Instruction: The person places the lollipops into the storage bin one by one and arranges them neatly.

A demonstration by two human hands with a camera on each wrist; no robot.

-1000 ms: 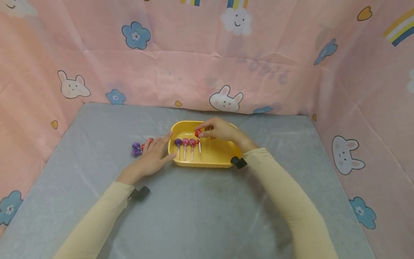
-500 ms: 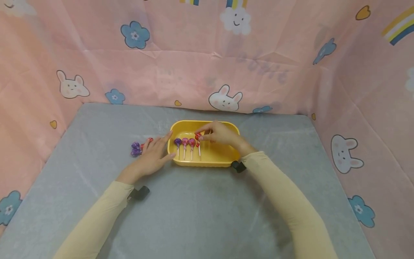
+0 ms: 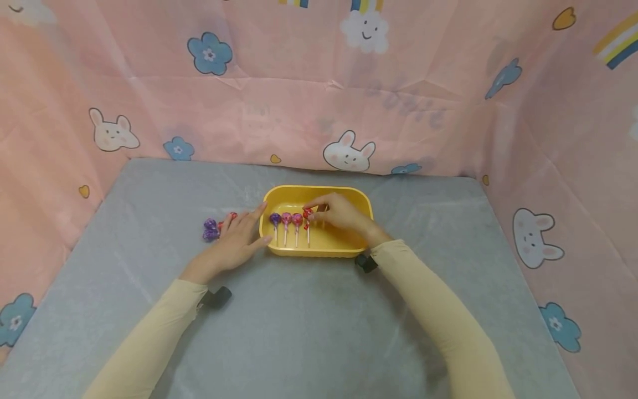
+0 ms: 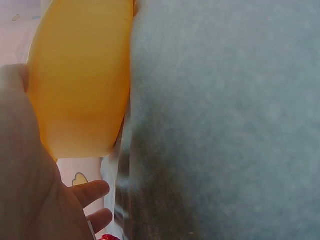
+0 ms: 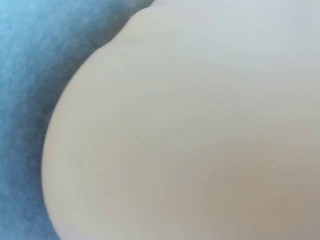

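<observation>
My right hand (image 3: 341, 212) is over the yellow tub (image 3: 344, 252), its thumb and forefinger pinching the head of a red lollipop (image 3: 308, 233). That lollipop's white stick points toward me. To its left, a purple lollipop (image 3: 276, 219) and two pink lollipops (image 3: 286, 218) lie side by side in the tub, heads away from me. My left hand (image 3: 231, 244) touches the tub's left end with fingers extended and thumb spread. In the left wrist view, the thumb lies against the tub's yellow wall (image 4: 82, 75). The right wrist view is filled by a blurred, close pale surface.
Purple lollipops (image 3: 210, 229) lie on the grey-covered table (image 3: 299, 321), left of the tub. A red wrapped head (image 3: 232, 215) shows beside them, partly hidden by my left hand. Pink printed cloth (image 3: 279, 111) hangs around the back and sides.
My right hand has moved slightly down toward me with the red lollipop, bringing it into line with the others. My left hand has stayed at the tub's end.
</observation>
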